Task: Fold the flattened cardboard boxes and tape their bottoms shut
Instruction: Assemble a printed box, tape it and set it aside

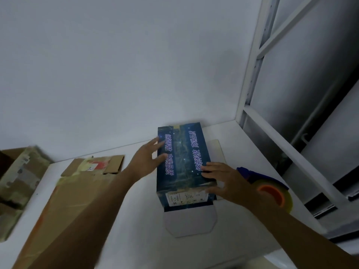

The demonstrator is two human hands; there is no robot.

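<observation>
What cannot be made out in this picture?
In the head view:
The tape dispenser is blurred and partly hidden behind the right hand.
The label on the blue box has print too small to read.
The brown boxes at left are blurred and cut by the frame edge.

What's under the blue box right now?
A white flap pokes out at its near end and a white panel at its far right side, both flat on the table. Anything else beneath the blue box is covered by it.
</observation>
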